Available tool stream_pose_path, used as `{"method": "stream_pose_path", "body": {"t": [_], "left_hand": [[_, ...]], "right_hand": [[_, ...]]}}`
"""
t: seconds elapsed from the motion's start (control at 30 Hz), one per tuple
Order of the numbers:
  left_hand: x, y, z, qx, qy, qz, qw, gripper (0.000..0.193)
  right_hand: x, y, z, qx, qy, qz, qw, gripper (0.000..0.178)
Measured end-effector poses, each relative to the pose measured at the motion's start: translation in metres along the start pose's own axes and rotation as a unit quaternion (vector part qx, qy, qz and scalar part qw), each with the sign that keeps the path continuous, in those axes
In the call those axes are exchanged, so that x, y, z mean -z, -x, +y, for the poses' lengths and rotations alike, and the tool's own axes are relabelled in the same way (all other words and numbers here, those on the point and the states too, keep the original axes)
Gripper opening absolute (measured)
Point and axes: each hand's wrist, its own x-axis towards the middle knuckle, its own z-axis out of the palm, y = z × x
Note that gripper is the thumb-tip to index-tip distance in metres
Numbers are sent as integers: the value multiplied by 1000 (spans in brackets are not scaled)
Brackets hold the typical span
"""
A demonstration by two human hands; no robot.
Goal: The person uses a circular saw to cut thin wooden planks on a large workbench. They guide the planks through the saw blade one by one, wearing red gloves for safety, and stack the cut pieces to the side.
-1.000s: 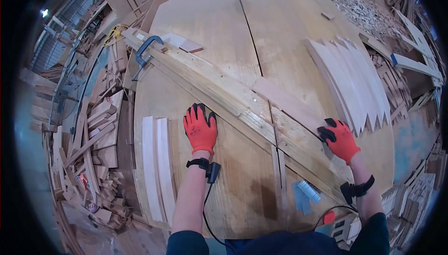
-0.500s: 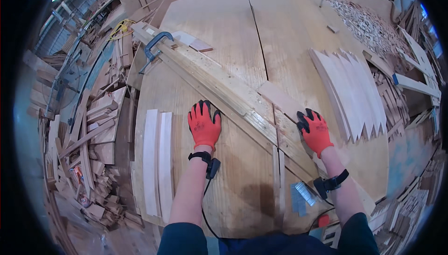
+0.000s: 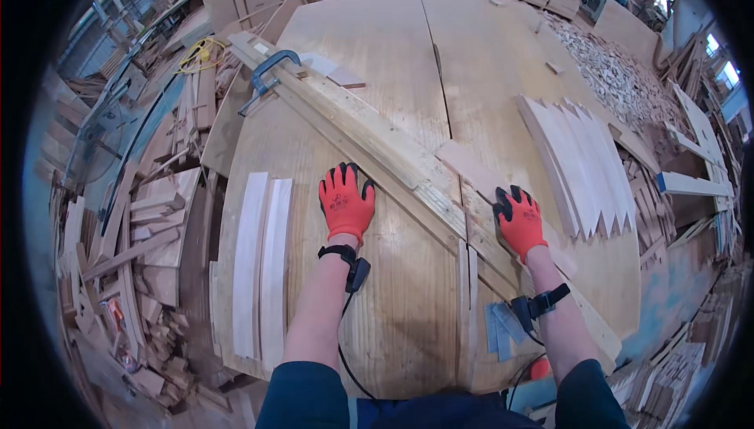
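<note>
My left hand, in a red glove with black fingertips, lies flat on the wooden worktable, fingers spread. Its fingertips come close to the near edge of a long wooden beam that runs diagonally across the table. My right hand, gloved alike, rests on the other side of the beam. Its fingers are stretched out and touch the near end of a short, pale board; they do not wrap round it. A blue-grey C-clamp grips the beam's far left end.
Two pale strips lie left of my left arm. Several boards with pointed ends lie at the right. Grey metal strips sit beside my right wrist. Scrap wood is heaped left of the table, wood chips beyond its far right.
The view has tilted up slightly, so the far background shows more. Both hands stay in nearly the same places on the table.
</note>
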Motion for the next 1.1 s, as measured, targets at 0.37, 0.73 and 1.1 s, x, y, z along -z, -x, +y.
{"method": "stream_pose_path", "body": {"t": [0.37,0.73,1.1], "left_hand": [[-35,9,-2,-1,7,18,1000,60],[-45,11,-2,2,9,28,1000,62],[-47,14,3,0,-3,33,999,60]], "right_hand": [[-21,-9,13,-22,-23,25,999,46],[-31,-15,20,-3,-27,55,998,46],[-38,-18,36,15,-23,72,997,42]]}}
